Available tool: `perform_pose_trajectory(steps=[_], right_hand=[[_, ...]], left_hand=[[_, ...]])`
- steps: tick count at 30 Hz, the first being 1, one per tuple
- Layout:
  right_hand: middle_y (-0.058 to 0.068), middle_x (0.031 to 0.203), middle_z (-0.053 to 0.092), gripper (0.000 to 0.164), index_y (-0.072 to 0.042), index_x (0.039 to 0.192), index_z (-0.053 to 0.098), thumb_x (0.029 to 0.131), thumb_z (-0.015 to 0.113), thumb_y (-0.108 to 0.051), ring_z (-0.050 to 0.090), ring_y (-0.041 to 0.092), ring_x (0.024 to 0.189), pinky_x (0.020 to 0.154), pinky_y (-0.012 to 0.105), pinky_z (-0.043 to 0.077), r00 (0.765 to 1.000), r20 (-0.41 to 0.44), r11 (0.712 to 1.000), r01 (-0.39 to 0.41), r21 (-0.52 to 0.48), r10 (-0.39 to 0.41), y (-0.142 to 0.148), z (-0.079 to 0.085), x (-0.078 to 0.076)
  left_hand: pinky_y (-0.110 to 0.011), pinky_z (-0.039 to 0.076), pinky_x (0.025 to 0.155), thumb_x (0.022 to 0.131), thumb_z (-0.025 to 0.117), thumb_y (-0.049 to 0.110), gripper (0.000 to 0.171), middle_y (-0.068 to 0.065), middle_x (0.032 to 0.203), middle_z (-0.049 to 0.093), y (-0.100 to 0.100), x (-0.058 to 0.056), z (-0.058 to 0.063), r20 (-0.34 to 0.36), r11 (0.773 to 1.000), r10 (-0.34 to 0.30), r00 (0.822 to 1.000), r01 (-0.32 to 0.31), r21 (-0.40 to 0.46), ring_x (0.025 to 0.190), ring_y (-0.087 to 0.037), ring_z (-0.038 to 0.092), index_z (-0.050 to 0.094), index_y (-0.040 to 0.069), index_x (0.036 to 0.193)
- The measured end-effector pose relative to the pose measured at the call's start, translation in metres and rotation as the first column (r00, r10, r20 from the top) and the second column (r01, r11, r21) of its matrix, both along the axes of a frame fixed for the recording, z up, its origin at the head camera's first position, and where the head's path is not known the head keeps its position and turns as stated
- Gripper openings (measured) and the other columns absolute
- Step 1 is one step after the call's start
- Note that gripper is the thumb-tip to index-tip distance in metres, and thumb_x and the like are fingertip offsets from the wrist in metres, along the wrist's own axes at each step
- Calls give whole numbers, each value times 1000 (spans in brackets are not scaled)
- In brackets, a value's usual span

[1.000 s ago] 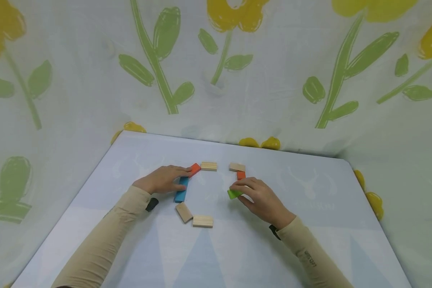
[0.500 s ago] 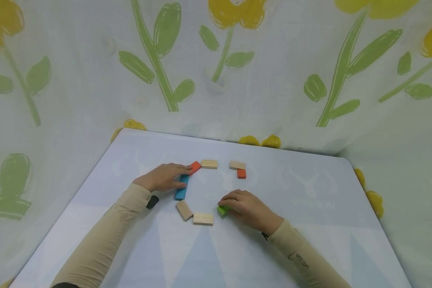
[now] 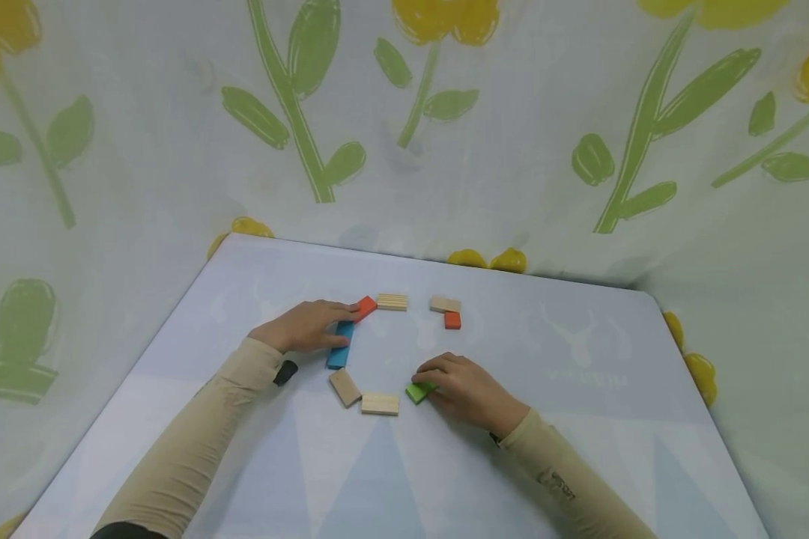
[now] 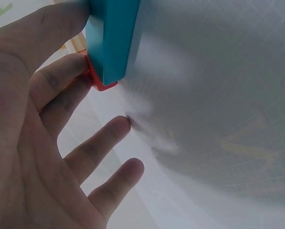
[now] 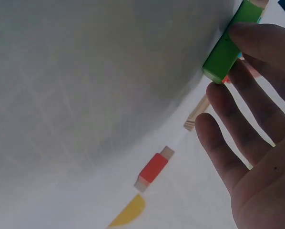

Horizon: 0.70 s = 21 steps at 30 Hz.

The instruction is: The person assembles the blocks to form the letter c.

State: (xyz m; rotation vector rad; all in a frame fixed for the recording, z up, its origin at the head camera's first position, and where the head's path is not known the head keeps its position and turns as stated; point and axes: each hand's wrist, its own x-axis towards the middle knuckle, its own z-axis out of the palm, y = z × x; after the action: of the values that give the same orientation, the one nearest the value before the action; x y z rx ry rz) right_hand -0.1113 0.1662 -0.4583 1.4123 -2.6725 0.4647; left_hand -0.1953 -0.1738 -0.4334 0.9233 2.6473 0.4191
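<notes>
My left hand (image 3: 305,326) lies over the left of a ring of wooden blocks. Its thumb touches the blue block (image 3: 339,355) and its forefingers touch the red block (image 3: 366,308); in the left wrist view the other fingers stretch out loosely beside the blue block (image 4: 113,43). My right hand (image 3: 470,391) pinches a green block (image 3: 417,392) between thumb and fingers, low at the table. The green block (image 5: 227,50) stands slightly apart from a plain wooden block (image 3: 380,405) on its left. Another plain block (image 3: 344,388) sits slanted below the blue one.
At the far side lie a striped wooden block (image 3: 392,302) and, after a gap, a plain block (image 3: 445,304). A small orange-red block (image 3: 452,320) touches the latter. The pale table (image 3: 580,464) ends at a flower-printed cloth wall (image 3: 512,172).
My right hand has brought the green block from beside the orange-red block towards the near side, next to the plain block. The left hand has stayed at the blue and red blocks.
</notes>
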Motion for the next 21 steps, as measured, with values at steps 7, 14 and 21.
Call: perform_pose_trajectory(steps=[7,14,21], right_hand=[[-3,120,68,36,-15,122,73,87,80,-7,61,14,114,99,31,52,1000,19,1000,-2,-6,3,-1,-3,0],[-4,122,67,36,-16,122,73,88,79,-6,60,13,116,100,30,51,999,35,1000,-20,-3,20,-5,-2,1],[-4,120,68,34,-15,120,74,88,80,-6,60,13,114,100,29,51,999,34,999,-35,-4,35,-8,-2,2]], left_hand=[[-53,33,117,99,68,32,60,-4,160,39,0,-1,-2,8,1000,7,1000,-7,-1,145,-34,38,49,12,152],[-53,33,117,99,68,33,60,-4,160,39,0,-1,-1,9,1000,2,1000,-2,11,145,-34,38,49,11,151],[-54,35,116,98,69,32,59,-5,159,40,-1,1,-2,-11,1000,-13,1000,13,25,143,-35,40,51,9,150]])
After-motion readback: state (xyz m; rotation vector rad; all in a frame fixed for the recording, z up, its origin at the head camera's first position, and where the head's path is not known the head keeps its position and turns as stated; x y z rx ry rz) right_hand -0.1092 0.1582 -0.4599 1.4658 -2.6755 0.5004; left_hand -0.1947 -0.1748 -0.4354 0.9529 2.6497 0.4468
